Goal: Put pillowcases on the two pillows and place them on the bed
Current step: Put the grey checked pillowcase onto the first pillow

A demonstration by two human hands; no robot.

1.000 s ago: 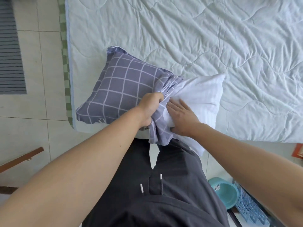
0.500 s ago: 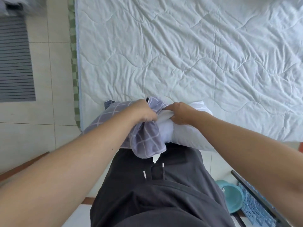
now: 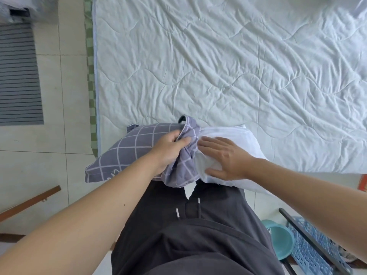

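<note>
Gripping the bunched purple checked cotton pillowcase (image 3: 139, 149), left hand (image 3: 168, 149) sits left of the bare white pillow (image 3: 228, 133) end; right hand (image 3: 224, 157) presses flat, fingers straight, pillow running left-right.

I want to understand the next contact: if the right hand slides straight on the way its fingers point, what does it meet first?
The right hand lies flat on the white pillow, fingers pointing left. Straight on, they likely meet the bunched pillowcase edge gripped by the left hand.
</note>
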